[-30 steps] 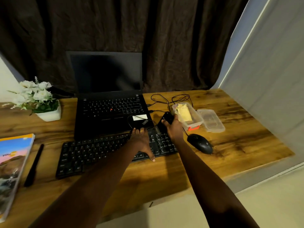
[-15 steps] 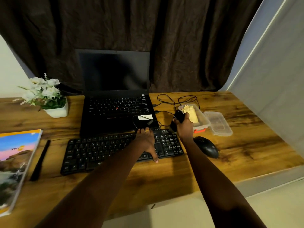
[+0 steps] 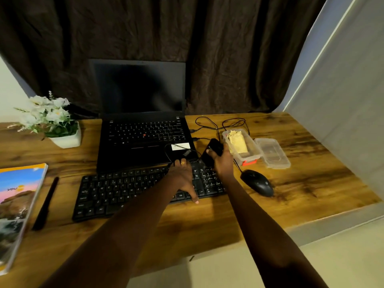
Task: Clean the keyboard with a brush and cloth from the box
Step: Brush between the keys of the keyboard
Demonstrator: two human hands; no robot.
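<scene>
Dark crumpled curtain hangs behind the wooden surface [image 3: 311,163], whose grain is streaked brown and amber, and only my head view shows it. My left hand [image 3: 182,179] lies flat and spread on the right half of the black keyboard [image 3: 124,190], fingers released, pressing it steady as far as I can judge. My right hand [image 3: 222,161] is clenched round a dark, blocky object [image 3: 214,148] that I take to be the brush, held just above the keyboard's far right corner; its bristles are too dark to make out. Just beside it the clear plastic box [image 3: 249,156] stands open, the folded yellow cloth [image 3: 236,142] inside it, and its ribbed lid [image 3: 272,152] lies alongside. So I judge the brush is out and brushing barely begun, with wiping left. A glossy rounded mouse [image 3: 257,183] sits near.
</scene>
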